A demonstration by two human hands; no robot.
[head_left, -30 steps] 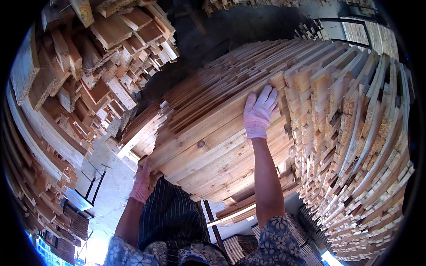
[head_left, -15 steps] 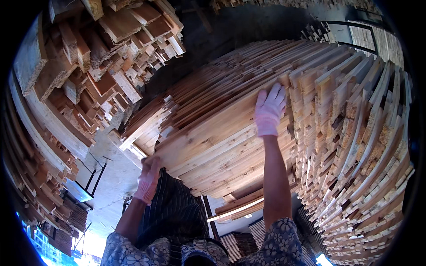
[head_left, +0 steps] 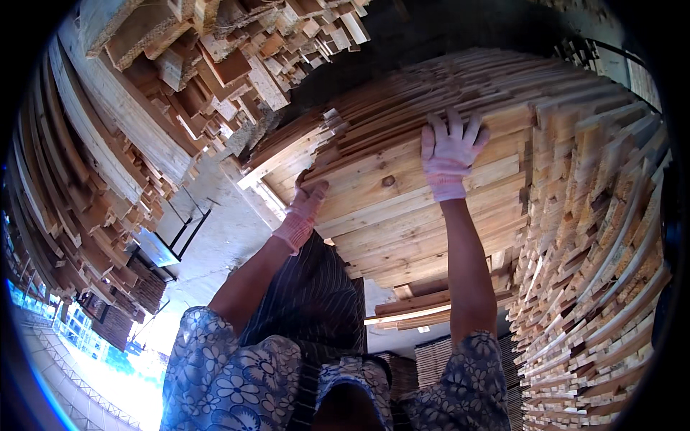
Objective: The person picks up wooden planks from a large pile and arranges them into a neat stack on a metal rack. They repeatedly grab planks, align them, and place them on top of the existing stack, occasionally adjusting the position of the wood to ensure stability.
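Since a half-second ago the right hand (head_left: 453, 154) has fanned out its fingers and sits farther from the board's right end, while the view itself has shifted, so that the piles appear farther right. A long wooden board (head_left: 366, 183) with a dark knot (head_left: 389, 181) lies uppermost on the near side of a stack (head_left: 431, 233) of similar pale boards. The right hand, in a pale pink glove, is spread open and rests on this board, its fingertips at the upper edge. The left hand (head_left: 305, 212), gloved too, curls at the board's left end; whether it grips firmly I cannot tell. Narrow strips (head_left: 410, 93) lie side by side just beyond. To the right rises a tall pile (head_left: 589, 244) showing many sawn ends; across a gap at the upper left stands another pile (head_left: 237, 68), more uneven. A dark striped apron (head_left: 302, 302) shows below the left hand, near the pale floor (head_left: 223, 205).
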